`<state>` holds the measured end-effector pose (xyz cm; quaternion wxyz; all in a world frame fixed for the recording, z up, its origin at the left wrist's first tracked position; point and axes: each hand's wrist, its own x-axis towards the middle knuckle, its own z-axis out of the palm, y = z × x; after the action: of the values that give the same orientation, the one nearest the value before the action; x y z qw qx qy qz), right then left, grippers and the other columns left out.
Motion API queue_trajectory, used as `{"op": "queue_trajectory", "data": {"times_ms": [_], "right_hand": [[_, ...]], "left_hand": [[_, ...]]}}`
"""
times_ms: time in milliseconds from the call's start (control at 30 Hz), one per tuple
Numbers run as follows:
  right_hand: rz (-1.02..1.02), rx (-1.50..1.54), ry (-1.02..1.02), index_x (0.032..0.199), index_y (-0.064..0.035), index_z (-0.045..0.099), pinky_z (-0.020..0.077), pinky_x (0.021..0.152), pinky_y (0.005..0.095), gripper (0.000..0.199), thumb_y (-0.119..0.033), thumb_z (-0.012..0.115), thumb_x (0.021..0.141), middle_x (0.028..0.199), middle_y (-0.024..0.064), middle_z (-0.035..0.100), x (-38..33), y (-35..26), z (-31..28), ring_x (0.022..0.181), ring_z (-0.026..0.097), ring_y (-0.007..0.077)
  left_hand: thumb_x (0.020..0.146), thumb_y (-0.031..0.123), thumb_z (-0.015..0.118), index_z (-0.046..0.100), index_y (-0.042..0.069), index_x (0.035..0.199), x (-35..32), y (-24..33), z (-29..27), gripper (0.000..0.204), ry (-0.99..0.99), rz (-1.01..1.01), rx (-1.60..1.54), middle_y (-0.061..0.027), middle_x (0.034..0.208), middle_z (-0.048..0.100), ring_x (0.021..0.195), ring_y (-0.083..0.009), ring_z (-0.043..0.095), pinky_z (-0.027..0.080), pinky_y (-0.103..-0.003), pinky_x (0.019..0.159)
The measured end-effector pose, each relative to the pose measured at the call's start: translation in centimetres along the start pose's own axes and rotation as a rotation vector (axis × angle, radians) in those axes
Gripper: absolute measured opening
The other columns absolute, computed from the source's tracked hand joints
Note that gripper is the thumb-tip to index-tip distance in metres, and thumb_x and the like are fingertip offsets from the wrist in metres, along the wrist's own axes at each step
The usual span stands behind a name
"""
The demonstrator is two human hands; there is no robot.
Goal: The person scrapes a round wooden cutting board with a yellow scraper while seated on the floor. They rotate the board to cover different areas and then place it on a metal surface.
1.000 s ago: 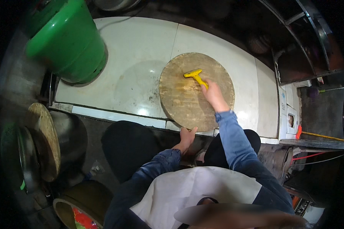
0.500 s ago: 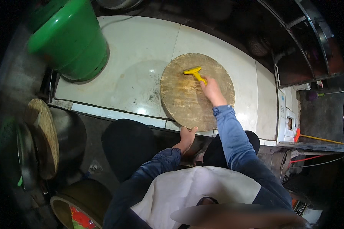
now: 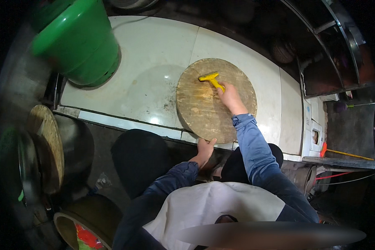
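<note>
A thick round wooden chopping board [image 3: 216,112] lies on the white tiled counter, its near edge by the counter's front. My right hand [image 3: 231,100] is closed round the handle of a yellow scraper [image 3: 209,78], whose wide head rests on the upper left part of the board. Around the scraper the wood looks lighter and more orange than the grey-brown rest. At the near rim my left hand [image 3: 205,151] grips the board's edge, thumb up on the rim; its other fingers are partly hidden.
A big green bucket [image 3: 83,46] stands on the white counter [image 3: 150,46] at the far left. Left of my legs are a round woven lid [image 3: 50,146] and a bin [image 3: 66,221] with red and green contents. A dark metal rack [image 3: 325,27] rises at the far right.
Hardly anything differs. The scraper's head has shifted very slightly left over the board, and both hands keep their holds.
</note>
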<state>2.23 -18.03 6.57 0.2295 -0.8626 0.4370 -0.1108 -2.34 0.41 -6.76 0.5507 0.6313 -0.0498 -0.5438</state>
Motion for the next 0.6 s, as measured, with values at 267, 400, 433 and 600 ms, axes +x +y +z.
{"op": "queue_trajectory", "data": {"times_ms": [267,400,433,600], "right_hand": [[0.018,0.051,-0.015,0.107,-0.0024,0.057,0.0464,0.078,0.039,0.031,-0.018,0.056,0.08,0.094,0.0228,0.06,-6.8,-0.7,0.6,0.09,0.057,0.038],[-0.035,-0.004,-0.096,0.102,-0.0031,0.061,0.047,0.076,0.0397,0.028,-0.019,0.057,0.08,0.094,0.0228,0.06,-3.2,-1.1,-1.1,0.088,0.058,0.0381],[-0.042,-0.045,-0.107,0.103,-0.0031,0.059,0.0467,0.076,0.0407,0.029,-0.019,0.056,0.08,0.093,0.0233,0.06,-3.1,-1.1,-1.3,0.088,0.058,0.0383],[-0.081,0.045,0.01,0.111,-0.0043,0.054,0.0463,0.075,0.0431,0.033,-0.017,0.054,0.08,0.092,0.0243,0.059,-5.8,0.1,1.4,0.086,0.057,0.0391]], "left_hand": [[0.075,0.009,0.066,0.045,-0.004,0.104,-1.1,0.9,-0.1,0.038,0.081,0.161,0.007,-0.0145,0.095,0.059,0.083,-0.0203,0.058,0.045,-0.032,0.073],[0.076,0.013,0.066,0.044,-0.005,0.111,-1.0,2.9,-0.3,0.045,0.021,0.068,-0.043,-0.0158,0.107,0.055,0.095,-0.0227,0.053,0.041,-0.036,0.081],[0.076,0.013,0.067,0.044,-0.005,0.111,-1.0,2.9,-0.2,0.045,0.021,0.069,-0.007,-0.0156,0.106,0.055,0.095,-0.0226,0.053,0.042,-0.035,0.081],[0.075,0.008,0.066,0.049,-0.006,0.1,-0.4,2.0,-0.4,0.034,0.069,0.228,-0.109,-0.0139,0.092,0.061,0.081,-0.0199,0.059,0.045,-0.032,0.072]]}}
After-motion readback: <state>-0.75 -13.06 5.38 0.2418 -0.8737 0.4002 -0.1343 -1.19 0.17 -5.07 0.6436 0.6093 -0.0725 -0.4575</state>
